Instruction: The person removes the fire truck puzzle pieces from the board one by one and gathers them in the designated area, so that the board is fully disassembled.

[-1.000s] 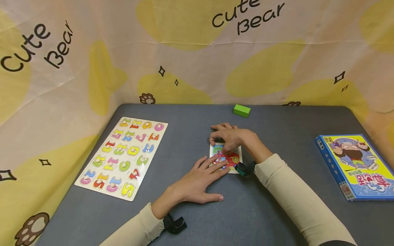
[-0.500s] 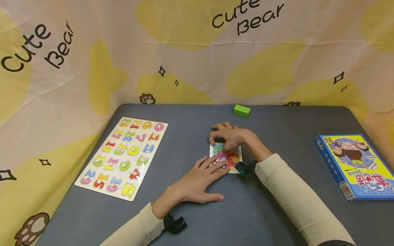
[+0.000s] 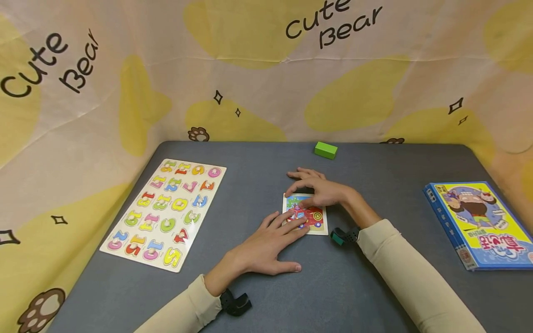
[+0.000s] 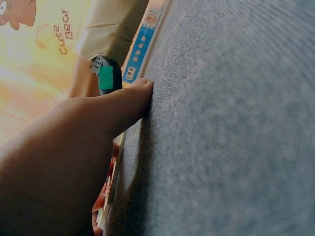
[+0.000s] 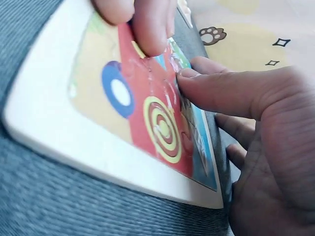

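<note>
A small jigsaw puzzle (image 3: pixel 318 226) with a white border and a red vehicle picture lies flat on the grey table. My left hand (image 3: pixel 266 245) rests with spread fingers on its near left part, the thumb out on the tabletop. Over the far edge arches my right hand (image 3: pixel 322 187). Its thumb (image 5: pixel 216 91) touches the picture's upper part in the right wrist view, while the index fingertip is at the far left corner and the other fingers reach beyond the board. Seams between pieces show around the yellow-ringed wheel (image 5: pixel 162 128). Part of the picture is hidden under both hands.
To the left lies a white number puzzle board (image 3: pixel 187 259) with colourful knobbed numerals. A green block (image 3: pixel 326 150) sits near the table's back edge. At the right is a blue and yellow box (image 3: pixel 479 217). A printed curtain (image 3: pixel 250 78) hangs behind the table.
My right hand and wrist have shifted rightward, and its fingers have straightened somewhat, uncovering more of the picture. The left hand stays in place on the puzzle.
</note>
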Motion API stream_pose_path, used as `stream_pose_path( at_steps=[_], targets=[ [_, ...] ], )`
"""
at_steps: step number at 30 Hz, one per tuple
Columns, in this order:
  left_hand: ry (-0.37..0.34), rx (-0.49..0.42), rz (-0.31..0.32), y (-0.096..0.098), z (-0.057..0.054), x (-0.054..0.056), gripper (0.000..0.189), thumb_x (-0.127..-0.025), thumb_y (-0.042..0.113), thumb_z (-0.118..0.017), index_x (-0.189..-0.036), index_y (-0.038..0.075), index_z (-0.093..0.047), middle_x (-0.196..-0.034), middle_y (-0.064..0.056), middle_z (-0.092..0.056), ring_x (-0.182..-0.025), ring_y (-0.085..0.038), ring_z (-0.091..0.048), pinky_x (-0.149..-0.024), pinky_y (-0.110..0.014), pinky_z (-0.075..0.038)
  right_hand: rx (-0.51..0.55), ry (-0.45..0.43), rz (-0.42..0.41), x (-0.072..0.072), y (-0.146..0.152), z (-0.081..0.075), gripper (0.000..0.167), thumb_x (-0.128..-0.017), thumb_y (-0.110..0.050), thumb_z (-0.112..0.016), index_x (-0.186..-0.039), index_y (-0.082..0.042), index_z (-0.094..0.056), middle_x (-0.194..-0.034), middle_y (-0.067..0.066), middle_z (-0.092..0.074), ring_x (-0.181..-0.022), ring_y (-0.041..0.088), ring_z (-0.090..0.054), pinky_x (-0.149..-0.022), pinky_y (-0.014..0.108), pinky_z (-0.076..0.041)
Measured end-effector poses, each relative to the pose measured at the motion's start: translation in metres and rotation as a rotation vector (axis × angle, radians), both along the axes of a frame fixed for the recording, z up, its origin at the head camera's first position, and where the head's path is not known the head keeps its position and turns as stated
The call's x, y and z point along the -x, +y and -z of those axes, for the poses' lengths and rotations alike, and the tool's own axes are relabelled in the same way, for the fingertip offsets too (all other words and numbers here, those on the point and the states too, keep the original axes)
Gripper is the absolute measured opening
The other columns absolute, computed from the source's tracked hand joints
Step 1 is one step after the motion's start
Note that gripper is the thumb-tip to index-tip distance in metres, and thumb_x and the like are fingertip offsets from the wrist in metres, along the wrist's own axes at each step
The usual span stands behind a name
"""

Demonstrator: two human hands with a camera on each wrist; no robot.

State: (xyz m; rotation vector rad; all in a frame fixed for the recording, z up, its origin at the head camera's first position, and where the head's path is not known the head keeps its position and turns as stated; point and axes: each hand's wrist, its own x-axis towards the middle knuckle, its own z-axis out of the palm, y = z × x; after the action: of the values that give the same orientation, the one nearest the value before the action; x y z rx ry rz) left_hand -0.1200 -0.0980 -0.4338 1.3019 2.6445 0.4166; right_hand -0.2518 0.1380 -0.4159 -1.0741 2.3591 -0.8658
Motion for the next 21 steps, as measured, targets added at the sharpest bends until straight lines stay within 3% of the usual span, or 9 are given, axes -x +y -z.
stream_pose_path(
  at_steps=[21],
  targets=[
    [-0.001, 0.011, 0.003, -0.0005, -0.0006, 0.0003, 0.084, -0.095, 0.064, -0.057, -0.163, 0.026, -0.026, -0.171, 0.005, -0.022, -0.161, -0.023, -0.010, -0.127, -0.055, -0.011, 0.090, -0.011, 0.038, -0.0035, 0.0015, 0.0060, 0.036, -0.093, -0.010, -0.066, -0.127, -0.021, -0.072, -0.168, 0.014, -0.028, -0.159, 0.041, -0.003, -0.120, 0.070, 0.006]
  ],
)
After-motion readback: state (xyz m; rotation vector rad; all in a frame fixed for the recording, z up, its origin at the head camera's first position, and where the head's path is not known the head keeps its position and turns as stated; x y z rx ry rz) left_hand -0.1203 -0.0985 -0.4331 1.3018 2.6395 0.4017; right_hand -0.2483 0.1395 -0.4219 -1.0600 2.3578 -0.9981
